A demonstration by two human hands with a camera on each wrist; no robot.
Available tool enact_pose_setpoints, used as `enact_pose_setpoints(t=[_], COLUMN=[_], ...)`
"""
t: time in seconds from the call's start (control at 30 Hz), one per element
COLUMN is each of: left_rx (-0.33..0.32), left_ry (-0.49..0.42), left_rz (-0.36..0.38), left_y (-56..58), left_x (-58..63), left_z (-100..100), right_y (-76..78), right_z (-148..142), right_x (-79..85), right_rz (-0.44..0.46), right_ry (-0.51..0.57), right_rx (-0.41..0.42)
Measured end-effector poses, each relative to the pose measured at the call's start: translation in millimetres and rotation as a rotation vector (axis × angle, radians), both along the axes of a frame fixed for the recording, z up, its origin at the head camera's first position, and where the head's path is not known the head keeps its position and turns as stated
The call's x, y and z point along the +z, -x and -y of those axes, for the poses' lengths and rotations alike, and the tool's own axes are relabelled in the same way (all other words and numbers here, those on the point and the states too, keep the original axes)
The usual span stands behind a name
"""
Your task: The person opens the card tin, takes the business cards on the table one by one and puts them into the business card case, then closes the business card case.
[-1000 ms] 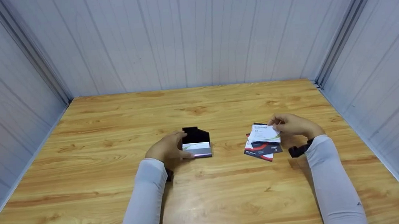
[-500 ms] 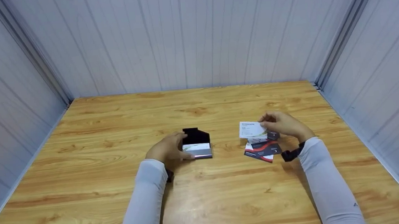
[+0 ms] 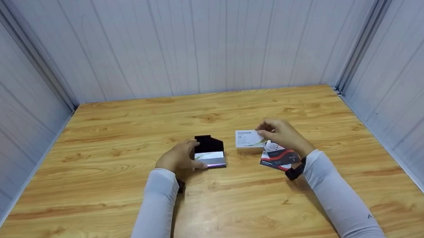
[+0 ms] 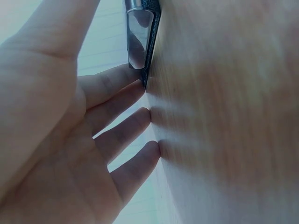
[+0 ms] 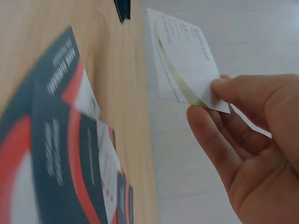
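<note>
A business card case (image 3: 209, 145) lies on the table with its black lid raised and a white card showing above its shiny front. My left hand (image 3: 177, 156) steadies it from the left, thumb at the front edge and fingers by the lid. In the left wrist view, fingertips touch the tabletop beside the case (image 4: 139, 39). Between thumb and fingers, my right hand (image 3: 283, 135) pinches a white business card (image 3: 248, 138) by its right end, lifted above the table. The right wrist view shows green curved stripes on that card (image 5: 183, 60).
Several overlapping business cards (image 3: 280, 159), dark with red and white bands, lie fanned below my right hand. The wood-grain table (image 3: 219, 216) meets pale panelled walls (image 3: 205, 40) at the back and sides.
My right hand has carried the white business card leftward, away from the fanned cards and closer to the case. The left hand and the case have stayed in place.
</note>
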State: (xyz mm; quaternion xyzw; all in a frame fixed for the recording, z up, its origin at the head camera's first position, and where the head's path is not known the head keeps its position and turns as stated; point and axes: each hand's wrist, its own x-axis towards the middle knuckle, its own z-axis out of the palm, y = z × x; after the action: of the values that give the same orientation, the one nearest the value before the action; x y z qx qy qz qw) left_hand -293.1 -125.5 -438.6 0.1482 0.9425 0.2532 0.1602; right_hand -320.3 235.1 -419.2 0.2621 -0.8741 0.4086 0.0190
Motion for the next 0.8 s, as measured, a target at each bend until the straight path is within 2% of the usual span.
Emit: enact_pose_setpoints(t=[0.2,0.33,0.5,0.8], left_rx=[-0.007,-0.001,-0.003,-0.005], left_ry=[0.003,0.009,0.010,-0.034], left_rz=[-0.002,-0.010,-0.016,-0.032], left_y=[1.4,1.9,2.1,3.0], left_x=[0.6,0.8,1.7,0.6], left_z=[0,-1,-1,-3], right_y=[-5.0,-4.0,-2.2,0.2], right_z=[30,49,72,105], right_x=[-3.0,-5.4,-5.1,-12.9], right_rz=[-0.028,-0.076,-0.099,-0.050], right_ry=[0.028,0.050,0.078,0.054], right_rx=[-0.030,-0.019,0.024,0.133])
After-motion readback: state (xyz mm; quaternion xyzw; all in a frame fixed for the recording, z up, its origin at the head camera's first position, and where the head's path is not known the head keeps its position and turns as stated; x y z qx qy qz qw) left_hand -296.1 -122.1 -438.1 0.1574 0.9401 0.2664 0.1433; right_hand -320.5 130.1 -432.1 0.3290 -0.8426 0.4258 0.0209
